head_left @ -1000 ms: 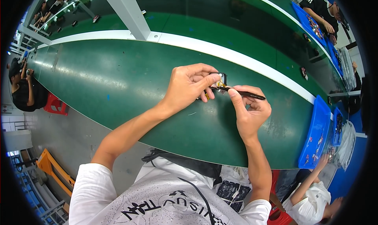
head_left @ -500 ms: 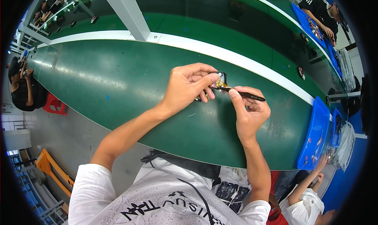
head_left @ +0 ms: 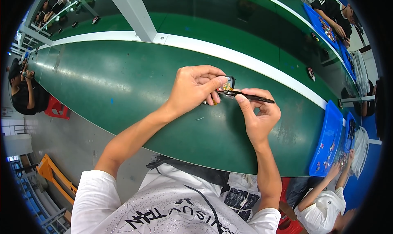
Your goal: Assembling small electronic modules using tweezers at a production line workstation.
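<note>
My left hand (head_left: 195, 88) is closed around a small electronic device in an open black case (head_left: 233, 82), with coloured and yellow-orange inner parts showing beside the thumb. Pinched in my right hand (head_left: 261, 113) is a pair of black tweezers (head_left: 256, 97), pointing left. Their tips reach into the near side of the device, close to my left fingertips. Another bit of the device shows beneath the left fingers, mostly covered by them. Both hands are held over the green worktable (head_left: 180, 142).
A blue tray (head_left: 327, 142) with small parts stands at the table's right end, a person's hands beside it. Beyond the white rail (head_left: 204, 49) runs a dark green conveyor belt (head_left: 262, 41) carrying small devices. A white post (head_left: 133, 15) rises from the rail.
The tweezers' tips have shifted slightly left along the device. Devices on the belt have moved a little to the left. The person at right has raised an arm near the tray.
</note>
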`<act>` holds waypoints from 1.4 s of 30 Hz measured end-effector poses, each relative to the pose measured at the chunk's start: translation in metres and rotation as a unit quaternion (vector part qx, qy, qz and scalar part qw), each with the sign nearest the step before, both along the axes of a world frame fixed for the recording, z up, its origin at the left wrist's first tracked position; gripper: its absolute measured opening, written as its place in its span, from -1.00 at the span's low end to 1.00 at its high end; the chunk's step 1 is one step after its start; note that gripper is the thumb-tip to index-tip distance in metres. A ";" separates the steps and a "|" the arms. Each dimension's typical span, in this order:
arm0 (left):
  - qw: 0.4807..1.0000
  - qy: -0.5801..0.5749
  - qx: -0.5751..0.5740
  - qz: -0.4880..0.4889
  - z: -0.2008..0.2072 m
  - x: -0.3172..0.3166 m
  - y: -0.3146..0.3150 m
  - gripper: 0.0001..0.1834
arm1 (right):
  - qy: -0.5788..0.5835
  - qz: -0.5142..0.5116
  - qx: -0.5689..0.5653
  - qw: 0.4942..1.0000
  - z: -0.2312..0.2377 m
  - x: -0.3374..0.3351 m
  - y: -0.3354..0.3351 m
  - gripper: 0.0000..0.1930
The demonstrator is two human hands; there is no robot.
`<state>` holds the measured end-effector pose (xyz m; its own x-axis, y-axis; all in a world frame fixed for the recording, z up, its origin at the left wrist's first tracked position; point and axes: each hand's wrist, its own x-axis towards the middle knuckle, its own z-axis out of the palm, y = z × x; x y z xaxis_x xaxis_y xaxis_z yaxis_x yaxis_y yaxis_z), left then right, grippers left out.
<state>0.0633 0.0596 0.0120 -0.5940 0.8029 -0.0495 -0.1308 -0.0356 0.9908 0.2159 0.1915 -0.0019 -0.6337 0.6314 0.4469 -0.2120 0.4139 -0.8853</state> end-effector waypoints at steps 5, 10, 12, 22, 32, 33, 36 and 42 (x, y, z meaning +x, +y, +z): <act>1.000 0.001 0.000 -0.003 0.000 -0.001 -0.001 -0.75 | 0.001 0.007 0.054 0.999 0.000 0.000 -0.001 -0.86; 1.000 -0.003 -0.008 -0.005 0.000 -0.001 -0.001 -0.76 | 0.006 0.008 0.075 0.997 0.002 -0.001 -0.001 -0.86; 1.000 0.000 -0.007 -0.005 0.000 -0.001 -0.001 -0.76 | 0.007 0.011 0.091 0.996 0.003 -0.002 -0.001 -0.87; 0.998 0.011 -0.051 -0.036 0.004 -0.002 -0.001 -0.73 | 0.021 0.038 0.145 0.988 0.004 -0.002 -0.001 -0.87; 0.994 0.029 -0.100 -0.030 0.005 0.000 -0.001 -0.72 | 0.021 0.042 0.191 0.981 0.002 -0.003 -0.004 -0.85; 0.995 0.026 -0.096 -0.031 0.004 -0.001 -0.001 -0.74 | 0.021 0.042 0.189 0.981 0.002 -0.004 -0.004 -0.85; 0.996 0.027 -0.084 -0.034 -0.002 -0.004 0.000 -0.77 | 0.012 0.043 0.199 0.979 0.000 -0.004 -0.004 -0.85; 0.996 0.025 -0.082 -0.020 0.005 -0.004 0.012 -0.82 | 0.039 0.015 0.195 0.980 -0.001 -0.004 -0.001 -0.83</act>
<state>0.0589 0.0711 0.0169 -0.5674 0.8091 -0.1529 -0.0796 0.1309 0.9882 0.2119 0.1905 -0.0030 -0.6030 0.3851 0.6986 -0.2906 0.7095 -0.6420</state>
